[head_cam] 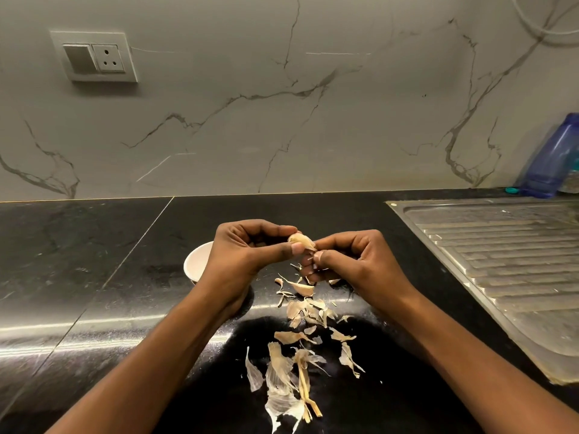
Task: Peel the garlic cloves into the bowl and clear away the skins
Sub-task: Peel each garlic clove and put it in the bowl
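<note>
Step in hand: peeling 1 clove, as I judge it. Clearing the skins is not yet begun.

1. Nearest me, below and between my wrists, the loose skins lie scattered on the bench.
2. Just under my fingers lies what looks like an unpeeled second clove, apart from both hands.
3. My left hand pinches the clove between thumb and curled fingers, above the bench.
4. My right hand pinches the pointed end of the same clove with thumb and forefinger. Its other fingers are curled under.
5. The bowl stands just beyond my left wrist, partly hidden by it. I cannot see its contents.
6. Well off to the right of my right hand lies the drainboard, with a blue bottle behind it.

Next move, in my judgement: draw the skin off with the right hand, keep the left pinch firm, then carry the bare clove left to the bowl.
</note>
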{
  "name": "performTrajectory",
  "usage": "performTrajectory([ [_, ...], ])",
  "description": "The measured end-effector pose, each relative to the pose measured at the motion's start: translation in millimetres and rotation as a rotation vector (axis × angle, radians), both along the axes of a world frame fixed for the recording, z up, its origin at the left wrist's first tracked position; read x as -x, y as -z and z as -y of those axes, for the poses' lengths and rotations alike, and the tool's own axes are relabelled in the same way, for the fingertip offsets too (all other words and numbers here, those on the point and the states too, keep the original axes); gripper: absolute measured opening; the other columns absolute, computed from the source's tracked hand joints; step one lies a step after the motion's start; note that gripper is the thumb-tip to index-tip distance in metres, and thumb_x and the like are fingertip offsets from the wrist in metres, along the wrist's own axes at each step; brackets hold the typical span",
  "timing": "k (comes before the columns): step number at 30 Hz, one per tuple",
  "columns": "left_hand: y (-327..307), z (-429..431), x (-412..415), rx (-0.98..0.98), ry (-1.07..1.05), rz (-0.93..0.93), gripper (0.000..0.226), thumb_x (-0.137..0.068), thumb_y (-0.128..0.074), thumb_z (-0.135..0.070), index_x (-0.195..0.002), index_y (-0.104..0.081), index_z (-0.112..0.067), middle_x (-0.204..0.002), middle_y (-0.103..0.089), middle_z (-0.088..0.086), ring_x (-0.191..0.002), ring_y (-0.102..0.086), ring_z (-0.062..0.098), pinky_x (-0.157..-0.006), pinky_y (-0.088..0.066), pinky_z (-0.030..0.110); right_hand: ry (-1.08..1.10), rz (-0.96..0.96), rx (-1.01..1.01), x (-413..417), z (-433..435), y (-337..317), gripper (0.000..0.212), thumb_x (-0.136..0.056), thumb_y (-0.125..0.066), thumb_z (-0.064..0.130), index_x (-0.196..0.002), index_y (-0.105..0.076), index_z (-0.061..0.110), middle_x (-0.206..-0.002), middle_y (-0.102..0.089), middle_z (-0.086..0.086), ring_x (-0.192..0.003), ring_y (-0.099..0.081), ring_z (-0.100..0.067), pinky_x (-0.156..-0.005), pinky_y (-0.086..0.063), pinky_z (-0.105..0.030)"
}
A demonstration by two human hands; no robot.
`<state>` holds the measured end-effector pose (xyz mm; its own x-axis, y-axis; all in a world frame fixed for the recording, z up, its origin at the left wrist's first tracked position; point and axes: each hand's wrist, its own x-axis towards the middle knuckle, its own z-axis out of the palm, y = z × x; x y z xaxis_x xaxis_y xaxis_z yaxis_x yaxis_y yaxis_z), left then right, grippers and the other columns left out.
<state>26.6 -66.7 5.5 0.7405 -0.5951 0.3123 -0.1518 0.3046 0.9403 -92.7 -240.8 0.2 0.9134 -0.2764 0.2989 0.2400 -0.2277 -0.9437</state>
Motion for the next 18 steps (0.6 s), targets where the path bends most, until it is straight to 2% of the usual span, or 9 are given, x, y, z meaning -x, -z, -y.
performTrajectory([
  [3, 0.6, 0.0, -0.1, -0.001, 0.0, 0.035, 0.032, -0.068, -0.086, 0.0, -0.098, -0.077, 0.003, -0.099, -0.08, 0.018, -0.095, -0.079, 0.032, -0.083, -0.064, 0.032, 0.015, 0.009, 0.026, -1.5, 1.4, 0.2, 0.014, -0.096, -0.073, 0.008, -0.108, -0.08, 0.003, -0.091, -0.082, -0.011, -0.083, -0.08, -0.03, -0.07, -0.063, -0.027],
  [7, 1.8, -0.5, 0.0, -0.006, 0.003, 0.139, 0.035, -0.068, -0.087, -0.001, -0.1, -0.075, 0.007, -0.099, -0.08, 0.017, -0.094, -0.079, 0.032, -0.083, -0.064, 0.032, 0.037, 0.02, 0.028, -4.1, 3.5, 2.3, 0.014, -0.095, -0.074, 0.007, -0.108, -0.08, 0.003, -0.091, -0.082, -0.011, -0.081, -0.08, -0.029, -0.072, -0.065, -0.029],
  [10, 2.4, -2.2, -0.8, -0.016, 0.015, 0.216, 0.033, -0.073, -0.086, 0.001, -0.104, -0.075, 0.007, -0.101, -0.08, 0.016, -0.096, -0.079, 0.032, -0.085, -0.064, 0.035, 0.03, 0.017, -0.022, -4.3, 3.8, 1.7, 0.014, -0.094, -0.076, 0.007, -0.107, -0.08, 0.003, -0.092, -0.082, -0.013, -0.081, -0.08, -0.029, -0.071, -0.064, -0.028],
  [14, 4.0, -2.9, -2.9, -0.008, 0.004, 0.283, 0.03, -0.078, -0.085, -0.002, -0.106, -0.077, 0.003, -0.103, -0.081, 0.014, -0.098, -0.079, 0.031, -0.088, -0.064, 0.041, 0.022, 0.002, -0.113, -4.3, 3.3, -0.3, 0.014, -0.092, -0.077, 0.011, -0.104, -0.081, 0.005, -0.093, -0.081, -0.017, -0.087, -0.079, -0.037, -0.075, -0.067, -0.033],
  [18, 8.7, -0.5, -1.8, -0.014, -0.072, 0.456, 0.028, -0.081, -0.085, -0.003, -0.108, -0.078, 0.0, -0.104, -0.081, 0.009, -0.098, -0.079, 0.026, -0.087, -0.065, 0.042, -0.011, 0.004, -0.245, -6.3, 1.5, -0.8, 0.015, -0.092, -0.076, 0.008, -0.103, -0.08, -0.002, -0.098, -0.08, -0.022, -0.085, -0.078, -0.034, -0.074, -0.066, -0.031],
])
